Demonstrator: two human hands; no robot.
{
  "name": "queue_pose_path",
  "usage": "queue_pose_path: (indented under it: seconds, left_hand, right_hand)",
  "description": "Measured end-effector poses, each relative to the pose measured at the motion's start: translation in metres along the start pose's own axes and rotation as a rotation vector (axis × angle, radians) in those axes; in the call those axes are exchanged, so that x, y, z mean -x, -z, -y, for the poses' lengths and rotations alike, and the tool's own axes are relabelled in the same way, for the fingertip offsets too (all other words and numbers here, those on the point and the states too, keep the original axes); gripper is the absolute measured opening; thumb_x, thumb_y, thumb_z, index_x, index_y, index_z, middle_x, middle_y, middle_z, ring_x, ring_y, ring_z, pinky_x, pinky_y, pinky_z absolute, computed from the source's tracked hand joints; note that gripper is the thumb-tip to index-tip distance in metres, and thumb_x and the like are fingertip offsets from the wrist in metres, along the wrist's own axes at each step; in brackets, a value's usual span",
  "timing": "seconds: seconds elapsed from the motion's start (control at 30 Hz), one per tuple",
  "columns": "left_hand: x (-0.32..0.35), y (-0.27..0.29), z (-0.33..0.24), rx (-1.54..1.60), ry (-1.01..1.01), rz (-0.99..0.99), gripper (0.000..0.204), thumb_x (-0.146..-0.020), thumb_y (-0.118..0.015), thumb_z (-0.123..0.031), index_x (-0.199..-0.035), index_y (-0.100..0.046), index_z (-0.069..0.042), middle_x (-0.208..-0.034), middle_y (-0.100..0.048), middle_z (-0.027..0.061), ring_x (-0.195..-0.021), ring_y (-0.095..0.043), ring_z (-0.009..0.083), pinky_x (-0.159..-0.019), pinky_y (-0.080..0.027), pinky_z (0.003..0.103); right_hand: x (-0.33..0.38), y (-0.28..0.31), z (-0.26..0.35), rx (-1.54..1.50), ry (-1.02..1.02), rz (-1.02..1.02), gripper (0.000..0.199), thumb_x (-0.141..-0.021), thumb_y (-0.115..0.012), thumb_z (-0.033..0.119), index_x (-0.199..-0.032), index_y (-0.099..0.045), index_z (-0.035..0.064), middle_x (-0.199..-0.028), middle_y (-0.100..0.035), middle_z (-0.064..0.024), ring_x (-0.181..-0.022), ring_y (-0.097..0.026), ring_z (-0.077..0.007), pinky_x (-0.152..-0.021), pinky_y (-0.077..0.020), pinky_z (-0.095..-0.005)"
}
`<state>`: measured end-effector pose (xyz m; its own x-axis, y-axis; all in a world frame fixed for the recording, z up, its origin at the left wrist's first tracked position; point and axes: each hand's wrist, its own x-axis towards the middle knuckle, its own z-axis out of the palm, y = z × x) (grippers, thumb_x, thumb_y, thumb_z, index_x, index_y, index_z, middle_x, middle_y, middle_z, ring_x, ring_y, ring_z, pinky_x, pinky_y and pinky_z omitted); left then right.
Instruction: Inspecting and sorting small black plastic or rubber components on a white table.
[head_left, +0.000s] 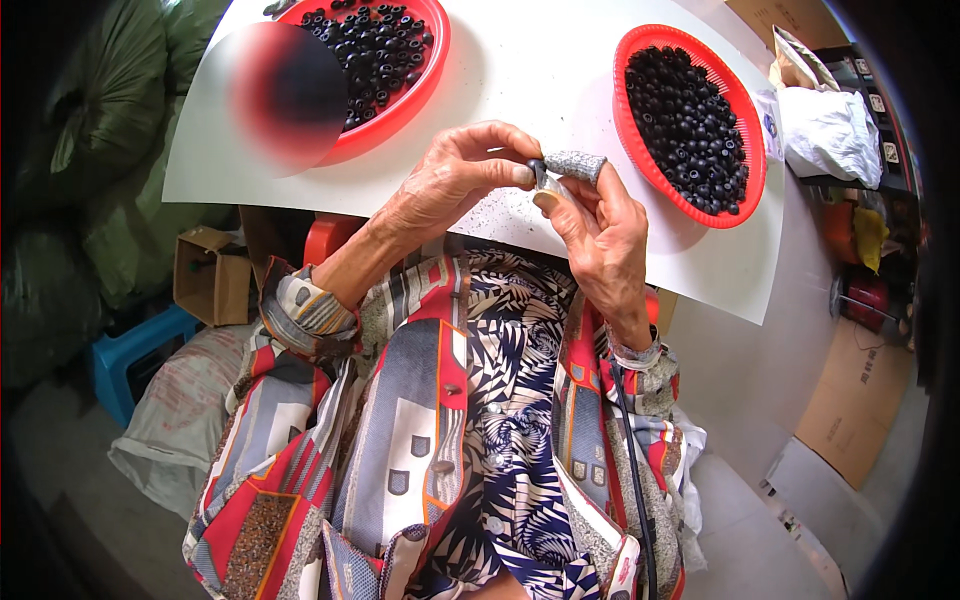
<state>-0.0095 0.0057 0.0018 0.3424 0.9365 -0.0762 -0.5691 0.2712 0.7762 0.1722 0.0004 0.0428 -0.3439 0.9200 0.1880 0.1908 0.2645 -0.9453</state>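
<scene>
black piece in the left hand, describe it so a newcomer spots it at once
Find the white table, where two red baskets stand left and right. In the gap between them, near the table's front edge, the left hand pinches one small black piece. Unlike the heaped pieces in the baskets, this one is held alone, beside the gray-covered finger of the right hand.

The basket [756, 165] at two o'clock is glossy red plastic, its beads [690, 130] smooth and shiny; the finger wrap [576, 166] at one looks like rough, matt cloth; the carton [236, 290] at nine is matt cardboard.
</scene>
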Motion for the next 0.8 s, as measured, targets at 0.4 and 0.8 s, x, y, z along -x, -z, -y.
queue_pose_path:
  seconds: [0.4,0.8]
  left_hand:
    - [0.001,-0.001,-0.003,-0.081,0.018,-0.034,0.019,-0.079,-0.066,0.0,-0.097,-0.063,-0.002,-0.106,-0.057,0.0042,-0.097,-0.054,0.0124,-0.088,-0.045,0.026]
    - [-0.003,-0.001,0.004,0.214,0.059,-0.011,0.023,-0.083,-0.064,-0.003,-0.105,-0.06,0.0,-0.106,-0.058,0.0071,-0.099,-0.056,0.0156,-0.091,-0.047,0.028]
  right_hand:
    - [-0.002,-0.003,-0.01,0.02,0.037,-0.01,0.018,-0.083,-0.062,0.005,-0.093,-0.051,-0.0043,-0.075,-0.063,-0.0178,-0.065,-0.064,-0.0255,-0.057,-0.0473,-0.0324]
    - [-0.001,0.004,-0.003,-0.456,-0.251,0.0,0.019,-0.092,-0.056,0.015,-0.105,-0.054,0.0012,-0.074,-0.055,0.0,-0.061,-0.041,-0.0016,-0.053,-0.0322,-0.0162]
